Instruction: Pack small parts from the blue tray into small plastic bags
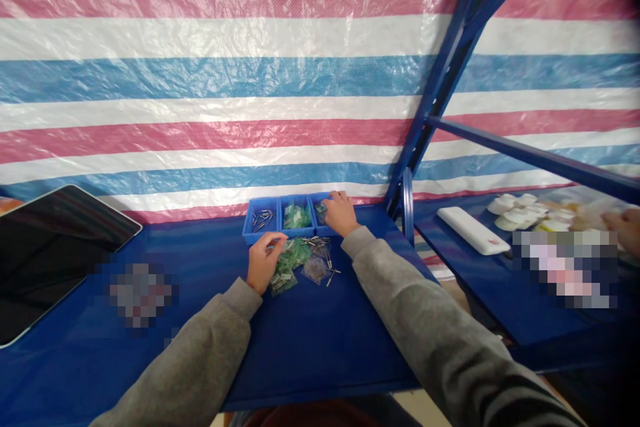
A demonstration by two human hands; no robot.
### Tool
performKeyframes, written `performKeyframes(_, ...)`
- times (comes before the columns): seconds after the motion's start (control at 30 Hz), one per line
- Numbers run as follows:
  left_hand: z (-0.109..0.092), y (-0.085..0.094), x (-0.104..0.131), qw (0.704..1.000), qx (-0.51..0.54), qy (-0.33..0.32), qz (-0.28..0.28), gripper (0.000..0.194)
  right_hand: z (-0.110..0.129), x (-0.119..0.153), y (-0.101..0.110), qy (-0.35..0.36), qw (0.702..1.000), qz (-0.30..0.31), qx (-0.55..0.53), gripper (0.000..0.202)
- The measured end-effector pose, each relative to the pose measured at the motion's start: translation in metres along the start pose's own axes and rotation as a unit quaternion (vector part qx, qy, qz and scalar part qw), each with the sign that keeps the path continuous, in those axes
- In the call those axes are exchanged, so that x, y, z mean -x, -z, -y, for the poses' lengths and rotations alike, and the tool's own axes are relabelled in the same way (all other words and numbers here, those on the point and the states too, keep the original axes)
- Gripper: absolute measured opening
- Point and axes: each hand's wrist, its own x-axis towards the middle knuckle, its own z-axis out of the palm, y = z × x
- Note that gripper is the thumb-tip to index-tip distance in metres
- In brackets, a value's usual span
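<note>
Our left hand (pixel 263 260) pinches small green bags (pixel 286 265) from the pile on the blue table (pixel 320 340), w/ loose metal pins (pixel 320 242) beside. Right hand (pixel 341 212) dips into the rightmost bin of the blue tray (pixel 260 233); can't tell its grip.

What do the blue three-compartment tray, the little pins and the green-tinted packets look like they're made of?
Blue three-compartment tray: likely moulded plastic, of even colour with thin walls.
Small silvery pins: probably metal, grey with a glint.
Green-tinted packets by the left hand: apparently thin clear plastic film, glossy and crinkled.
</note>
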Motion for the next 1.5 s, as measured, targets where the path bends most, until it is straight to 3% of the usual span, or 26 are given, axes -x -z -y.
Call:
performKeyframes(0.17,0.003,0.000,0.000,1.000,0.002,0.001,0.004,0.024,0.002,-0.022,-0.004,0.015,0.999,0.022,0.033,0.017)
performKeyframes(0.33,0.004,0.000,0.000,1.000,0.002,0.001,0.005,0.024,0.002,-0.029,0.004,-0.059,0.992,-0.101,-0.051,0.030)
performKeyframes(0.4,0.004,0.000,0.000,1.000,0.000,0.002,0.009,0.024,0.007,-0.030,0.007,-0.028,0.986,-0.132,-0.096,0.033)
performKeyframes(0.5,0.003,0.001,-0.001,1.000,0.000,0.003,0.009,0.024,0.018,-0.027,0.011,0.098,0.985,-0.046,-0.137,0.026)
performKeyframes(0.53,0.003,0.001,-0.001,1.000,0.001,0.003,0.007,0.024,0.022,-0.024,0.012,0.112,0.982,-0.034,-0.147,0.028)
performKeyframes(0.67,0.003,0.002,-0.001,1.000,-0.003,-0.001,0.007,0.024,0.030,0.000,0.020,0.046,0.981,-0.063,-0.175,0.029)
performKeyframes(0.83,0.006,0.000,0.000,1.000,-0.009,-0.006,0.010,0.023,0.026,0.044,0.024,-0.002,0.986,0.114,-0.125,0.014)
performKeyframes(0.97,0.007,-0.001,0.001,1.000,-0.013,-0.008,0.020,0.023,0.025,0.062,0.020,-0.002,0.985,0.155,-0.072,0.017)
performKeyframes(1.33,0.009,-0.001,0.001,0.999,-0.027,-0.020,0.030,0.021,0.022,0.066,0.006,0.042,0.983,0.168,-0.068,0.012)
performKeyframes(1.43,0.008,0.000,0.001,0.999,-0.024,-0.024,0.028,0.021,0.023,0.066,0.009,0.044,0.983,0.117,-0.135,0.008)
performKeyframes(1.5,0.007,0.000,0.001,0.999,-0.025,-0.024,0.024,0.022,0.027,0.067,0.012,0.035,0.967,0.055,-0.246,0.006)
